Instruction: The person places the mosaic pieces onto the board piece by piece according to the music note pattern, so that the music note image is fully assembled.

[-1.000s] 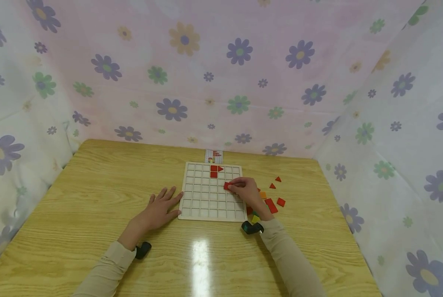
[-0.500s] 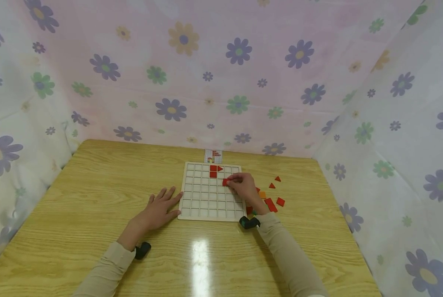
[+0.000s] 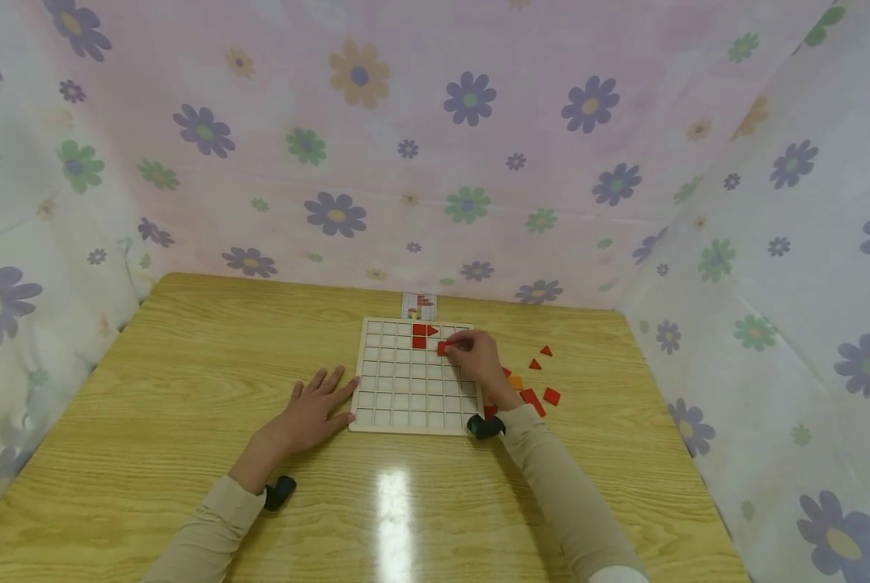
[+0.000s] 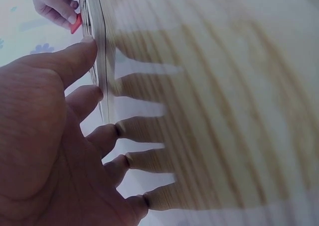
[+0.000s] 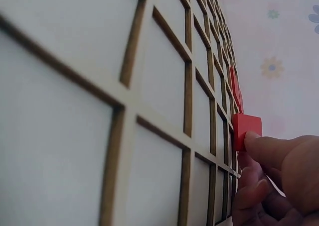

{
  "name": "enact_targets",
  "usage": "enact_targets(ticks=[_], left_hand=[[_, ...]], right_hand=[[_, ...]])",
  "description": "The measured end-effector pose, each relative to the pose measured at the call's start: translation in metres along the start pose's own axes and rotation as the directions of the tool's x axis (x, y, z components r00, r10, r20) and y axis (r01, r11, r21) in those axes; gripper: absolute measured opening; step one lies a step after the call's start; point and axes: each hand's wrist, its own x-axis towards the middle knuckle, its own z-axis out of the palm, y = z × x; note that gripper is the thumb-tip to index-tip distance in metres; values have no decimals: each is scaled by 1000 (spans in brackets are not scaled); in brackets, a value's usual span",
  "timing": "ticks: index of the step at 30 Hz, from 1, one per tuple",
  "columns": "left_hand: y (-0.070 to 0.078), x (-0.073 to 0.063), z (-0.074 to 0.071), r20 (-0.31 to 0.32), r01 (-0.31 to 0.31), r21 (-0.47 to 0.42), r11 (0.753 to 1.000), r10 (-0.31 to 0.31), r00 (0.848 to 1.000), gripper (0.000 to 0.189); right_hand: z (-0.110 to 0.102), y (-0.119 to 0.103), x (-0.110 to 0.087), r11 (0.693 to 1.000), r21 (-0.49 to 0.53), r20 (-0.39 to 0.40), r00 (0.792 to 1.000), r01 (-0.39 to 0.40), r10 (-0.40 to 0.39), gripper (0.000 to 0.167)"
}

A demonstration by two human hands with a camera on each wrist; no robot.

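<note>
My right hand (image 3: 477,356) pinches a red square tile (image 5: 247,129) between thumb and fingers, close over the upper right of a wooden grid board (image 3: 398,427). Two red square tiles (image 3: 419,336) sit one below the other in the board's top rows, and a red triangle tile (image 3: 432,330) lies to the right of the upper one. My left hand (image 3: 308,417) lies spread on the table at the board's left side. Its thumb and index fingertip are right at the board's edge, and the left wrist view shows the fingers (image 4: 83,99) stretched out.
Right of the board lie loose tiles: two red triangles (image 3: 535,364), a red square (image 3: 552,396), a red rectangle (image 3: 532,402) and an orange piece (image 3: 515,382). Some are partly hidden by my right arm. A printed pattern card (image 3: 419,306) lies behind the board. Flowered cloth (image 3: 384,162) surrounds the table.
My right hand has carried the red square tile farther up the board, toward the row of the lower placed square. My left hand has stayed where it was.
</note>
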Motion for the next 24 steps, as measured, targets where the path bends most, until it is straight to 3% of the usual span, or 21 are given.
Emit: enact_targets(ticks=[15,24], left_hand=[[2,0,0,2,1,1,1000,-1,1000,61],[2,0,-2,3,5,2,1000,-5,1000,62]], right_hand=[[7,1,7,990,113,-29,997,81,-78,15],[10,0,11,987,159,-26,999,33,-29,17]])
